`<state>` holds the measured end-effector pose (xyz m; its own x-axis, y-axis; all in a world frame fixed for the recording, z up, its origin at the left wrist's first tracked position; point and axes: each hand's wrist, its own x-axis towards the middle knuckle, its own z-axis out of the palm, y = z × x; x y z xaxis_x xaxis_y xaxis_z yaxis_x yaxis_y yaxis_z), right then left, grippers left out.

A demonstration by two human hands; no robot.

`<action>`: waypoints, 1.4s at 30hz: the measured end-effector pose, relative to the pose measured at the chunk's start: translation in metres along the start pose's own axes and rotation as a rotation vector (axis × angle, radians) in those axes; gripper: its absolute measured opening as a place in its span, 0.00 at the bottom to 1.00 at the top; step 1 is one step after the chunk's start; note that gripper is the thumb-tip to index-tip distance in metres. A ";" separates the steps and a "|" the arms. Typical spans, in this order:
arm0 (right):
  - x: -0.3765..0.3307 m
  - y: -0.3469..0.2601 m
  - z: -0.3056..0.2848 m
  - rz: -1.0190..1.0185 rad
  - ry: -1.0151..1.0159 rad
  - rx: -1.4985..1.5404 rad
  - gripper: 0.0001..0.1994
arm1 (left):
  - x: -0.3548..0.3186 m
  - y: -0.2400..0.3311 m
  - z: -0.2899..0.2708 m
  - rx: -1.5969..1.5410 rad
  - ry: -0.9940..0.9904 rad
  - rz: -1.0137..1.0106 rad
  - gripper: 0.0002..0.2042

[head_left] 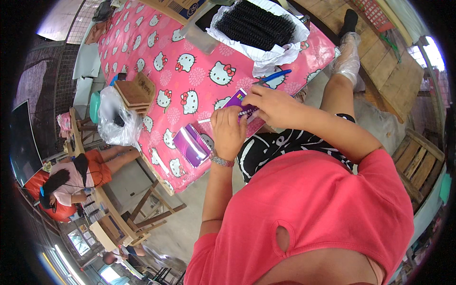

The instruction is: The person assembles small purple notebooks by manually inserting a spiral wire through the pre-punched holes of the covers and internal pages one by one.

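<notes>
In the head view, the purple card lies by the near edge of the pink-covered table, beneath your hands; a white strip juts out beside it. Steady the card flat and handle the strip gently, I'd suggest. Your left hand and right hand meet, fingers curled nearly closed around the card; I can't tell how firmly each pinches. Your forearms converge, wrists low.

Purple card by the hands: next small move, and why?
Probably ease the left hand a little leftward along the white strip: its fingers crowd the right hand at the purple card, and the strip sticks out past them on the left. Its exact grip is hidden.
</notes>
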<state>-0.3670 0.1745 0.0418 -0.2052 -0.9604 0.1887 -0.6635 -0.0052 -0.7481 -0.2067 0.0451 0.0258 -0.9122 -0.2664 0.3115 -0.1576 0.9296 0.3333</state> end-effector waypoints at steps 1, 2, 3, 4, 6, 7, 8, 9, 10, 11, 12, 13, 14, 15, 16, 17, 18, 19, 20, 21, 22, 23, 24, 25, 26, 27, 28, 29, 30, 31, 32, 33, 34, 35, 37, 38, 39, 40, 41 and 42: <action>0.005 -0.003 -0.004 0.110 -0.117 0.014 0.14 | -0.001 -0.001 0.000 0.000 0.001 -0.002 0.14; 0.008 -0.005 -0.005 0.220 -0.233 0.028 0.14 | -0.001 -0.001 0.001 -0.002 -0.020 -0.019 0.14; 0.007 -0.006 -0.003 0.218 -0.235 0.027 0.14 | -0.002 -0.002 0.001 -0.005 -0.041 -0.036 0.13; 0.005 -0.007 0.000 0.186 -0.165 0.012 0.14 | -0.003 -0.002 0.002 -0.006 -0.039 -0.036 0.13; 0.005 -0.007 0.001 0.152 -0.097 -0.003 0.14 | -0.006 -0.002 0.003 0.051 -0.034 -0.065 0.14; 0.006 -0.007 0.000 0.137 -0.132 -0.019 0.14 | -0.006 0.001 0.002 0.050 -0.034 -0.062 0.14; 0.006 -0.006 -0.002 0.123 -0.167 -0.035 0.14 | -0.007 0.006 0.001 0.188 0.011 -0.149 0.14; 0.006 -0.005 -0.001 0.125 -0.165 -0.036 0.14 | -0.008 0.008 0.000 0.325 0.057 -0.236 0.14; 0.007 -0.007 0.001 0.040 -0.096 -0.142 0.14 | -0.012 0.007 -0.001 0.327 0.057 -0.235 0.14; 0.008 -0.009 0.002 -0.045 -0.026 -0.247 0.14 | -0.017 0.003 0.000 0.259 0.032 -0.276 0.14; 0.006 -0.014 0.001 -0.046 -0.024 -0.246 0.14 | -0.020 -0.001 0.000 0.192 0.006 -0.316 0.15; 0.005 -0.028 -0.004 -0.081 -0.024 -0.292 0.14 | -0.021 -0.003 0.001 0.099 0.016 -0.316 0.14; 0.005 -0.037 -0.005 -0.117 -0.023 -0.339 0.14 | -0.021 -0.003 0.002 0.102 0.012 -0.322 0.14; 0.007 -0.035 0.005 -0.097 -0.028 -0.350 0.13 | -0.021 -0.002 0.004 0.126 0.009 -0.329 0.14; 0.011 -0.030 0.010 -0.094 -0.025 -0.351 0.13 | -0.019 0.000 0.006 0.146 0.009 -0.327 0.14; 0.019 -0.022 0.012 -0.008 -0.145 -0.364 0.14 | -0.017 0.001 0.007 0.167 0.036 -0.319 0.14; 0.025 -0.013 0.013 0.081 -0.264 -0.375 0.14 | -0.016 0.002 0.008 0.163 0.039 -0.312 0.14; 0.031 -0.012 0.013 0.095 -0.303 -0.356 0.14 | -0.017 0.002 0.007 0.161 0.068 -0.303 0.13; 0.029 -0.014 0.011 0.093 -0.303 -0.356 0.14 | -0.017 0.003 0.007 0.158 0.097 -0.294 0.13; 0.023 -0.017 0.006 0.026 -0.146 -0.361 0.14 | -0.016 0.003 0.006 0.139 0.092 -0.307 0.14; 0.019 -0.028 0.001 -0.046 0.003 -0.352 0.13 | -0.019 0.003 0.005 0.146 0.087 -0.320 0.14; 0.016 -0.039 -0.005 -0.073 -0.008 -0.393 0.11 | -0.019 0.003 0.006 0.153 0.079 -0.328 0.14; 0.018 -0.037 0.001 -0.074 -0.013 -0.389 0.11 | -0.020 0.003 0.007 0.160 0.072 -0.336 0.14; 0.019 -0.033 0.007 -0.007 -0.109 -0.414 0.11 | -0.017 0.006 0.008 0.137 0.079 -0.336 0.15; 0.021 -0.027 0.014 0.058 -0.202 -0.441 0.11 | -0.015 0.008 0.009 0.133 0.083 -0.328 0.15; 0.026 -0.013 0.020 0.114 -0.289 -0.410 0.13 | -0.014 0.010 0.010 0.145 0.102 -0.336 0.14; 0.028 -0.017 0.018 0.110 -0.290 -0.410 0.13 | -0.016 0.008 0.010 0.164 0.119 -0.354 0.14; 0.027 -0.022 0.015 0.049 -0.182 -0.416 0.13 | -0.016 0.005 0.010 0.166 0.122 -0.357 0.14; 0.026 -0.028 0.010 -0.012 -0.074 -0.420 0.13 | -0.016 0.002 0.011 0.158 0.115 -0.341 0.14; 0.024 -0.037 0.000 -0.107 0.042 -0.446 0.12 | -0.018 0.002 0.011 0.149 0.099 -0.328 0.15; 0.024 -0.038 0.003 -0.108 0.037 -0.438 0.12 | -0.020 0.001 0.011 0.152 0.094 -0.335 0.15; 0.025 -0.039 0.006 -0.063 -0.090 -0.412 0.12 | -0.023 0.002 0.012 0.158 0.086 -0.349 0.15; 0.027 -0.041 0.005 -0.017 -0.208 -0.396 0.11 | -0.021 0.003 0.012 0.161 0.086 -0.352 0.15; 0.036 -0.031 0.011 0.059 -0.318 -0.442 0.10 | -0.016 0.007 0.010 0.150 0.085 -0.361 0.15; 0.038 -0.026 0.012 0.070 -0.348 -0.447 0.10 | -0.018 0.011 0.009 0.143 0.104 -0.351 0.16; 0.040 -0.029 0.010 0.074 -0.386 -0.444 0.09 | -0.021 0.010 0.008 0.141 0.119 -0.353 0.17; 0.036 -0.034 0.005 -0.011 -0.194 -0.392 0.09 | -0.021 0.004 0.009 0.128 0.074 -0.371 0.15; 0.035 -0.039 0.000 -0.012 -0.198 -0.388 0.09 | -0.021 0.003 0.010 0.130 0.071 -0.375 0.15; 0.034 -0.044 -0.003 -0.041 -0.218 -0.405 0.09 | -0.022 0.002 0.011 0.116 0.087 -0.370 0.16; 0.034 -0.046 -0.003 -0.070 -0.238 -0.422 0.09 | -0.024 0.002 0.011 0.101 0.105 -0.365 0.16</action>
<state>-0.3451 0.1432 0.0843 -0.0118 -0.9991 0.0419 -0.9137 -0.0063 -0.4063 -0.1887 0.0557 0.0094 -0.7467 -0.6036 0.2795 -0.5057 0.7881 0.3509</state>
